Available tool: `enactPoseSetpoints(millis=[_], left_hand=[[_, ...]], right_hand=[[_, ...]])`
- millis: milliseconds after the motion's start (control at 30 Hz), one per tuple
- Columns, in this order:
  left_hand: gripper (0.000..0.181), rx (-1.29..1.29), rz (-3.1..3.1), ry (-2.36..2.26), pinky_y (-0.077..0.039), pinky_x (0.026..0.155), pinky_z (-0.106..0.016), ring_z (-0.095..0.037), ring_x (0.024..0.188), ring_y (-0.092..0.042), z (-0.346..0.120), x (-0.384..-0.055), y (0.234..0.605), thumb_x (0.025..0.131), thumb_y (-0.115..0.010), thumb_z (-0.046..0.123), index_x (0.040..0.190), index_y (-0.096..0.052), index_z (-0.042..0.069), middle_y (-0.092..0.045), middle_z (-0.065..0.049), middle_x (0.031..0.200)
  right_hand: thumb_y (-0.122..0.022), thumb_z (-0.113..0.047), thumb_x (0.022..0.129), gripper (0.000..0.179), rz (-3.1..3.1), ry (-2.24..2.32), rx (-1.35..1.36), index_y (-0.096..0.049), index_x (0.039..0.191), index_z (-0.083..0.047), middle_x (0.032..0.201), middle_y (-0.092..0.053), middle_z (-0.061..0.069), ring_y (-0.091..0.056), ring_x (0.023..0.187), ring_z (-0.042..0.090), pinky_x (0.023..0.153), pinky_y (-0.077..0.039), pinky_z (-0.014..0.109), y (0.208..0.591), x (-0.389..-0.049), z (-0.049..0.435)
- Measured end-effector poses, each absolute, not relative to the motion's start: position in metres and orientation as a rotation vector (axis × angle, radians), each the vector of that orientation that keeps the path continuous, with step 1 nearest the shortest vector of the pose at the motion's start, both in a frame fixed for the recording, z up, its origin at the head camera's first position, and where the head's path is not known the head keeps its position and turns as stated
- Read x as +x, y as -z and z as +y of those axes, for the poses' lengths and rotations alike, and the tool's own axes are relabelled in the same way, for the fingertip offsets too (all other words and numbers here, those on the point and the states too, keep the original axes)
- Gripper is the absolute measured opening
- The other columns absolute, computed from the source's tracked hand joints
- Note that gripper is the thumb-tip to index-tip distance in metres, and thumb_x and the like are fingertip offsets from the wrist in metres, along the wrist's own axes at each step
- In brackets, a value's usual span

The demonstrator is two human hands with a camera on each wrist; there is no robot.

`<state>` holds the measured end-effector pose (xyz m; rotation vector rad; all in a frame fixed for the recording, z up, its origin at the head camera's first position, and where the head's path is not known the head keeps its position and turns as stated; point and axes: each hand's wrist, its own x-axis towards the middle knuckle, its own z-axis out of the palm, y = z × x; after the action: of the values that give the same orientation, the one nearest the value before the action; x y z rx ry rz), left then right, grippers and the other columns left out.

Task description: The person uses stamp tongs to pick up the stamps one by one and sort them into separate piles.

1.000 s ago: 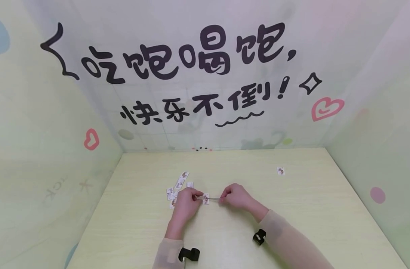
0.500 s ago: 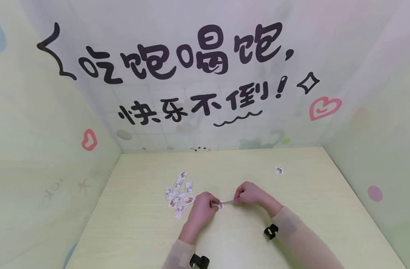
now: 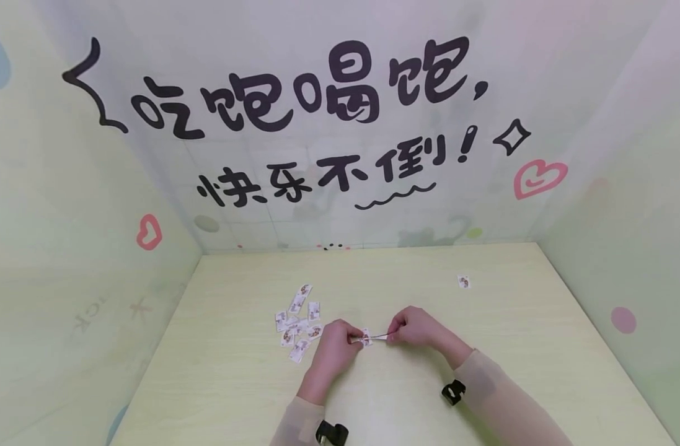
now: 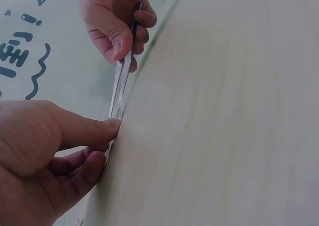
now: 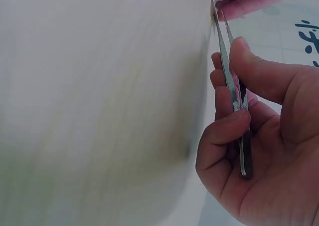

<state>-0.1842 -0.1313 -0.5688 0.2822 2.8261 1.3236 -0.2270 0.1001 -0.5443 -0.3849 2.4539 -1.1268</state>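
Note:
My right hand (image 3: 420, 327) grips a pair of metal tweezers (image 3: 380, 336), which point left toward my other hand. In the right wrist view the tweezers (image 5: 227, 66) lie between thumb and fingers, arms apart, dark handle end in the palm. My left hand (image 3: 335, 348) pinches at a small white printed card (image 3: 367, 342) low over the table. The card appears beside the tweezer tips; whether they clasp it cannot be told. Thumb and fingertips of the left hand (image 4: 40, 156) meet at the tips of the tweezers (image 4: 116, 84) in the left wrist view.
Left of my hands lies a loose, overlapping pile of several small printed cards (image 3: 297, 348) on the pale wooden table (image 3: 234, 384). A single card (image 3: 463, 282) lies apart at the back right. A lettered wall (image 3: 317, 229) closes off the back.
Both hands have moved right with the card and tweezers, uncovering the pile on the left. In the last half second the hands barely shift, and the tweezer arms look wider apart.

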Motion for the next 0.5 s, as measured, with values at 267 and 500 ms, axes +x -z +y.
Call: enactPoseSetpoints(millis=[267, 500], left_hand=[[0.014, 0.241, 2.801, -1.319, -0.05, 0.061, -0.027, -0.009, 0.068, -0.056, -0.132, -0.186, 0.569, 0.086, -0.085, 0.0, 0.099, -0.084, 0.005, -0.069, 0.003, 0.082], [0.014, 0.227, 2.781, -1.331, -0.05, 0.06, -0.027, -0.009, 0.068, -0.057, -0.132, -0.185, 0.568, 0.087, -0.084, -0.001, 0.099, -0.084, 0.005, -0.069, 0.004, 0.081]], right_hand=[[-0.085, -0.009, 0.086, 0.011, 2.461, 1.162, -0.406, -0.075, 0.084, -0.01, 0.076, -0.067, -0.003, -0.056, 0.073, 0.017, 0.07, -0.044, 0.033, 0.55, -0.22, 0.102], [-0.083, -0.009, 0.086, 0.012, 2.503, 1.126, -0.393, -0.073, 0.08, -0.013, 0.075, -0.065, -0.003, -0.055, 0.071, 0.017, 0.068, -0.045, 0.033, 0.55, -0.215, 0.099]])
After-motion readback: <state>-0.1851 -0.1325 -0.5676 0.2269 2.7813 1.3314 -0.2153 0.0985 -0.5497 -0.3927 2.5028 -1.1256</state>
